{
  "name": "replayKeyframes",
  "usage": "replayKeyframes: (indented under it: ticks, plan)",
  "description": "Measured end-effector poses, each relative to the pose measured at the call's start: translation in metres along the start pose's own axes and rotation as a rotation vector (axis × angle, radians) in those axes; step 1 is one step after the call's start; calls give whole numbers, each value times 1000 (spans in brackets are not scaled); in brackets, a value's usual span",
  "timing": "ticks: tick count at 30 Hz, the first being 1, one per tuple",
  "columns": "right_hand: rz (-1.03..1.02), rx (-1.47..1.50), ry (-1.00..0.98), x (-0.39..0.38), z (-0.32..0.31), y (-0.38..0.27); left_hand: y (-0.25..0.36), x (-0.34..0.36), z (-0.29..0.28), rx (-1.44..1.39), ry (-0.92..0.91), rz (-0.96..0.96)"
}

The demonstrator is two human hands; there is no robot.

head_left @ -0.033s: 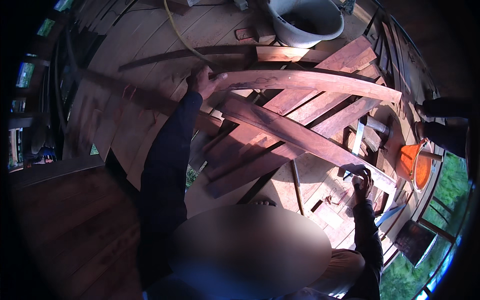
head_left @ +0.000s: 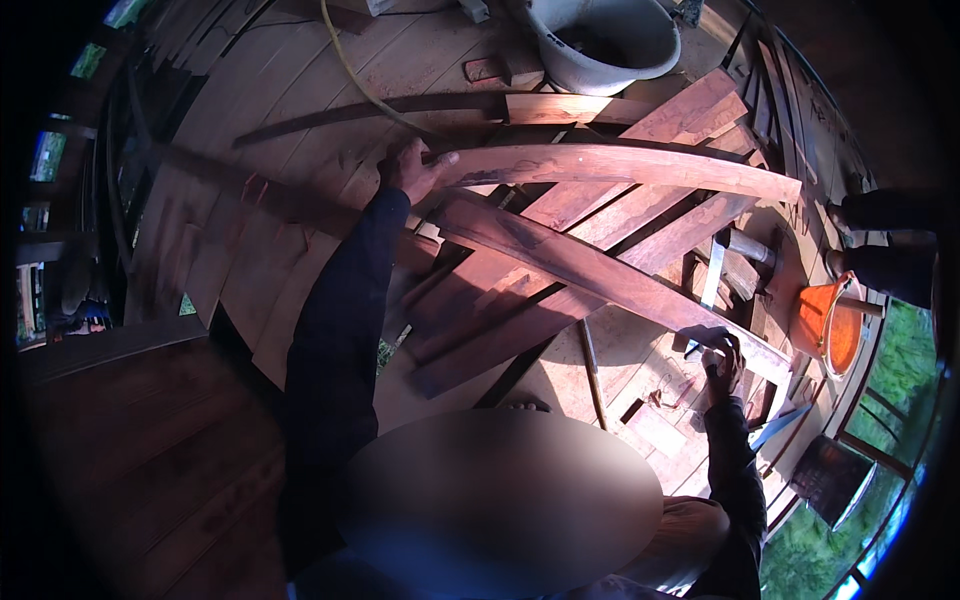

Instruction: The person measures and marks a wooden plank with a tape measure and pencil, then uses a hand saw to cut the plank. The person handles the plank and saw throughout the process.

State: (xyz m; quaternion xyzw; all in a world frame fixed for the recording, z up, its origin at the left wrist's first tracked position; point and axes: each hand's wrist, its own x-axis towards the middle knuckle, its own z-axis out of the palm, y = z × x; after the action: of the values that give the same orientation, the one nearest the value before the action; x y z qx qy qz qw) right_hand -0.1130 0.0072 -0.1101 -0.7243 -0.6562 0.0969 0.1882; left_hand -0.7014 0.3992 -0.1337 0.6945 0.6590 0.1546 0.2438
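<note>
While, in the head view, the left hand (head_left: 412, 168) is closed on the left end of the upper plank (head_left: 600, 165), with its thumb over the top face, the right hand (head_left: 723, 365) is by the lower edge of the diagonal plank (head_left: 570, 258), near its right end. The fingers of this right hand are bent, but I cannot tell whether they grip anything. Both planks are reddish brown and pass across several lower planks (head_left: 690, 229), which slant the other way. A pale metal strip (head_left: 714, 275) shows behind the diagonal plank. At the top, a grey tub (head_left: 585, 78) stands on the board floor (head_left: 290, 110), and a yellowish cord (head_left: 349, 68) curves down toward the left hand. An orange bucket (head_left: 810, 325) is to the right, with another person's dark-clothed legs (head_left: 895, 212) near it.
</note>
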Motion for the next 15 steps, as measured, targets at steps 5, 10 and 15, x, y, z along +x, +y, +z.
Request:
replayKeyframes:
  ticks: [5, 10, 15]
  plan:
    - [142, -44, -44, 2, -1, -7, 41, 14, 42, -176, -96, 50]
    - [93, -75, -34, 1, -7, -10, 158, 66, 43, 28, 285, 574]
    - [266, -18, -150, 14, -10, 8, 261, 107, 52, 237, 299, 670]
